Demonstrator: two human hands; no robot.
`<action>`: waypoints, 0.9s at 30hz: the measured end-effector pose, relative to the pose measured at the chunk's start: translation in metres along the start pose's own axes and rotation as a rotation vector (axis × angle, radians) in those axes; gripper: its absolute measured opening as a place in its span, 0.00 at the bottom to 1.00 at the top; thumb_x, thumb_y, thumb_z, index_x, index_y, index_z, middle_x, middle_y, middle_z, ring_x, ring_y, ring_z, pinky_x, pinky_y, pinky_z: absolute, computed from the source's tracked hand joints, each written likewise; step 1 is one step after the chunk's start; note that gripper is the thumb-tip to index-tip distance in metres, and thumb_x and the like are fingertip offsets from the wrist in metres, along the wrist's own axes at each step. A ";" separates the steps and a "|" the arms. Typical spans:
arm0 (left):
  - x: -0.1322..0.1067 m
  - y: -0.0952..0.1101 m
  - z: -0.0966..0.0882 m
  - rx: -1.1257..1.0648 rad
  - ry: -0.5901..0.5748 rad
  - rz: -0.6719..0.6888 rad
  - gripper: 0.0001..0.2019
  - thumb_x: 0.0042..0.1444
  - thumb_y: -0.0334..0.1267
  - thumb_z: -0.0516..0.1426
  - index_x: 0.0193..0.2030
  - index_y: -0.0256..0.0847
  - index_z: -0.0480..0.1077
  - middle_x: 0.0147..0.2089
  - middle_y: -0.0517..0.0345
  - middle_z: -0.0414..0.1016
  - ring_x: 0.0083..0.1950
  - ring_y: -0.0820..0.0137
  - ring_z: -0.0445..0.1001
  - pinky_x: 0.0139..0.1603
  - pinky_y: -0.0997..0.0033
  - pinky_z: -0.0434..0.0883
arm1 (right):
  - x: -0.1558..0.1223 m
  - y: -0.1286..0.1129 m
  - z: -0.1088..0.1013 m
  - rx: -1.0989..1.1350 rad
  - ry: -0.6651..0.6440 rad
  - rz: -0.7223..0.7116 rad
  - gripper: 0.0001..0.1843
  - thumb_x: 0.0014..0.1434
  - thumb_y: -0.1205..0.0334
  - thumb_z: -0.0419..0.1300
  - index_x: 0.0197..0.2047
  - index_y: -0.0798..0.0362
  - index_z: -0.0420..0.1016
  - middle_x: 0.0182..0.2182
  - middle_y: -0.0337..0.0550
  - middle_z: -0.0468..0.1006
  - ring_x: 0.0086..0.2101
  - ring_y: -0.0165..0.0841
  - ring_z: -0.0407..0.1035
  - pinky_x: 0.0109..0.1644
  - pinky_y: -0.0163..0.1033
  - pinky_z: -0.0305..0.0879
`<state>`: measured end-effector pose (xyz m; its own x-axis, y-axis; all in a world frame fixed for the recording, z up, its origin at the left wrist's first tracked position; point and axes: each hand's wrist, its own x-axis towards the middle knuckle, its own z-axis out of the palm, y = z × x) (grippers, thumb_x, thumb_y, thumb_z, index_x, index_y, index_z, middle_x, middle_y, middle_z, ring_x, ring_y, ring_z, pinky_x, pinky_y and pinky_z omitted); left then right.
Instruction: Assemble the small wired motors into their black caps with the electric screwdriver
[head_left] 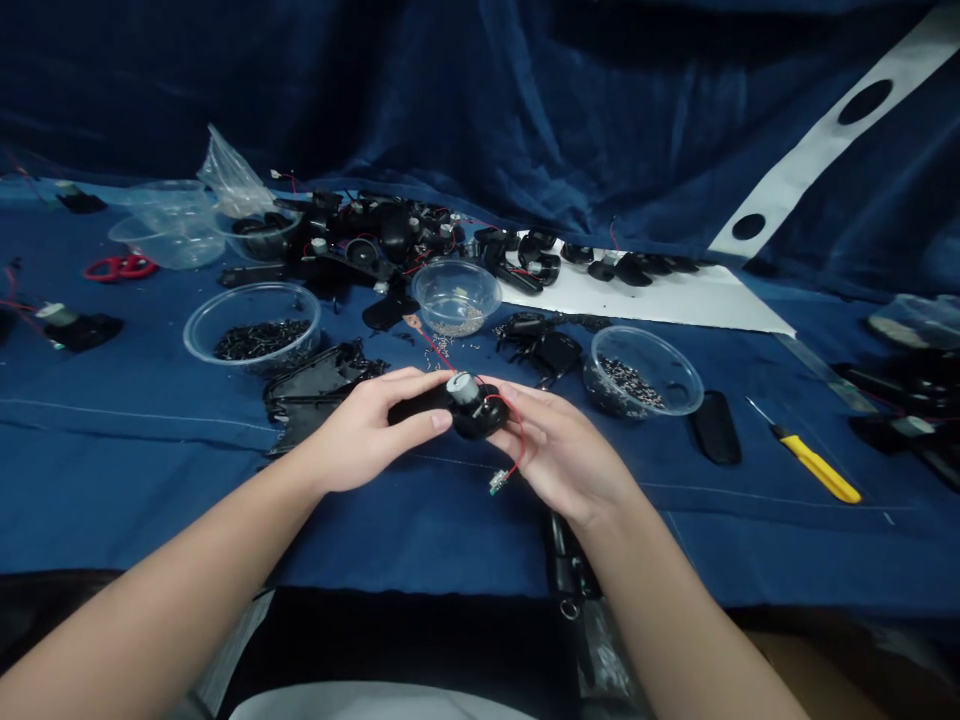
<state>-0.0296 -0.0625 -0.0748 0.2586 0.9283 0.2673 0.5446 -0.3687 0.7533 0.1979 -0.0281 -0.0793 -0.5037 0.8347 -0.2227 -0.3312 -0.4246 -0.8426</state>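
- The left hand (367,430) is curled and holds a black motor case (480,420) from one side.
- The right hand (562,450) holds the same case from the other side, with its fingers close around it.
- The case is in the air between the hands, above a blue cloth (420,530). A small silver motor (463,388) sits on top of it.
- A red wire (510,440) loops down by the right hand and ends in a tiny plug (496,483).
- A clear bowl (251,292) on the left is partly filled with small black bits (259,340).
- A clear middle bowl (456,268) has tiny silver screws (457,321) at the bottom.
- A clear bowl (656,350) on the right holds dark little bits (631,382).
- Farther back on the left, more clear bowls (169,235) stand by a see-through plastic bag (234,175).
- A screwdriver with a yellow handle (817,462) lies on the cloth to the right.
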 end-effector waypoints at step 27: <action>-0.003 0.002 0.011 0.446 -0.020 0.385 0.27 0.58 0.44 0.66 0.64 0.45 0.71 0.59 0.48 0.81 0.55 0.56 0.83 0.56 0.60 0.80 | -0.028 -0.029 -0.021 -0.774 0.101 -0.265 0.23 0.64 0.49 0.65 0.59 0.48 0.79 0.51 0.47 0.85 0.48 0.39 0.81 0.56 0.48 0.76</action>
<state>-0.0201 -0.0665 -0.0806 0.5168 0.7238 0.4572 0.6901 -0.6683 0.2778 0.2387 -0.0315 -0.0590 -0.3998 0.9164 0.0192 0.2329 0.1218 -0.9649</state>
